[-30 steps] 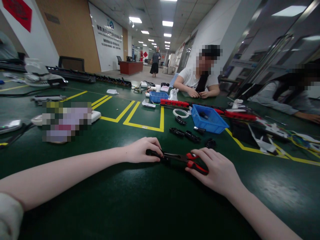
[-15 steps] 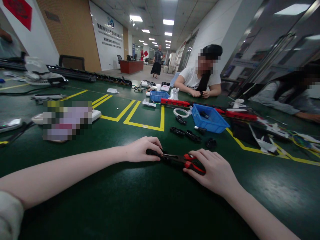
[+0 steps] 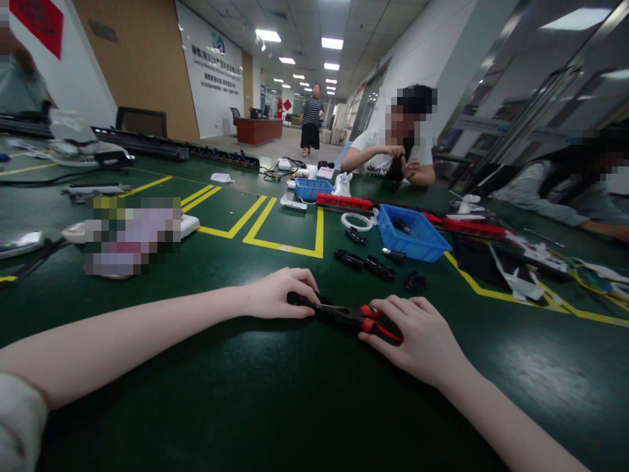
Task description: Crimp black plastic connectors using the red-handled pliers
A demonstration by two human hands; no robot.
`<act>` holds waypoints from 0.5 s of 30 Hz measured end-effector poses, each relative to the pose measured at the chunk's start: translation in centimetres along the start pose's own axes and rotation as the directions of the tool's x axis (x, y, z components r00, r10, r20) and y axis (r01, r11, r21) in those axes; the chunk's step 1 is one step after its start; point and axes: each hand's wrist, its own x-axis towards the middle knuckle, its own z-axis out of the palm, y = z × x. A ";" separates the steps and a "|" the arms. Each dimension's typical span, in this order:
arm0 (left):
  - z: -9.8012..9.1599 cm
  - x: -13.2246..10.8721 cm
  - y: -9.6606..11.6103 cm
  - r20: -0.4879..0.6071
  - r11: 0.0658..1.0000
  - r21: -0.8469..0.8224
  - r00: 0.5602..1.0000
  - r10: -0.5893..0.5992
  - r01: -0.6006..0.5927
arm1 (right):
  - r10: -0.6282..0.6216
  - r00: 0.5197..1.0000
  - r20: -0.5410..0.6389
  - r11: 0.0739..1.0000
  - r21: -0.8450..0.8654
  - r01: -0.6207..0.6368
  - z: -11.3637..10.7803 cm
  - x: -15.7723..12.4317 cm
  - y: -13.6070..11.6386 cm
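Note:
Pliers with red and black handles [image 3: 361, 318] lie low over the green table [image 3: 275, 400], jaws pointing left. My right hand [image 3: 417, 337] is wrapped round their handles. My left hand [image 3: 280, 295] is closed on a small black part [image 3: 299, 301] pressed to the table, and the jaws meet that part at my fingertips. Both forearms rest on the table.
Loose black parts [image 3: 366, 263] lie just beyond my hands. A blue bin [image 3: 411, 235] stands behind them, with a white ring [image 3: 356, 221] and red strips [image 3: 344, 201]. Yellow lines [image 3: 282, 247] mark the table. Two people sit at the far right side; another stands down the hall.
My right hand has closed a little tighter on the plier handles and slid slightly left. The seated person across the table has raised both hands. My left hand has stayed put.

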 end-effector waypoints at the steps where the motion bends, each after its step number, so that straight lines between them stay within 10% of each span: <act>1: 0.0 0.0 0.0 0.000 1.000 -0.005 1.000 -0.001 0.001 | 0.004 1.000 0.007 1.000 0.008 -0.004 0.0 0.0 0.0; 15: 0.1 0.0 -0.2 -0.006 1.000 -0.019 1.000 -0.010 0.010 | 0.036 0.999 -0.008 0.996 0.078 -0.035 0.2 -0.1 0.3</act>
